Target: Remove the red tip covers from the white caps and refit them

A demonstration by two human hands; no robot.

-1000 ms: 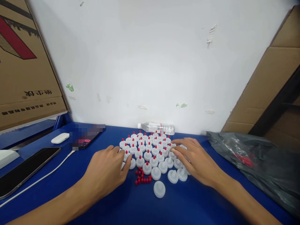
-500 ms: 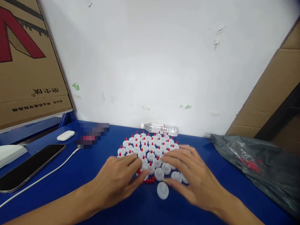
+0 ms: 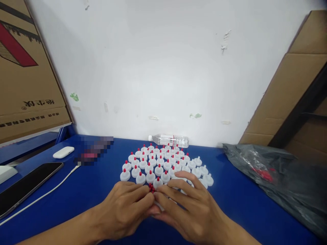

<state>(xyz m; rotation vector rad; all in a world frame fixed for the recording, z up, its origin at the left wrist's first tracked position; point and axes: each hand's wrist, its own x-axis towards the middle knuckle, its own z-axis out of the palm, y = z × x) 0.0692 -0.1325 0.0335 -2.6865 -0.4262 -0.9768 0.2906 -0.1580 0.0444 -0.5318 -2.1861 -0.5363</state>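
Note:
My left hand (image 3: pixel 127 207) and my right hand (image 3: pixel 192 207) meet at the near edge of a cluster of white spouted caps. Both have their fingers closed, with the fingertips touching. A sliver of a white cap (image 3: pixel 160 206) shows between them, mostly hidden by my right fingers. What my left fingertips pinch is hidden. Just beyond the fingertips lies a small pile of red tips (image 3: pixel 151 187). Most caps, like this white cap (image 3: pixel 140 179), stand upright with a red tip on the spout. On the right, several bare caps (image 3: pixel 208 179) have no red tip.
A clear plastic bottle (image 3: pixel 168 140) lies behind the caps along the wall. To the left are a phone (image 3: pixel 28 185), a white case (image 3: pixel 63 152) and a white cable (image 3: pixel 48 192). A dark plastic bag (image 3: pixel 255 170) lies on the right; cardboard (image 3: pixel 278 98) stands behind it.
My right hand has moved left and closed in against my left hand. The loose white cap at the front is now out of sight. The view has shifted slightly right.

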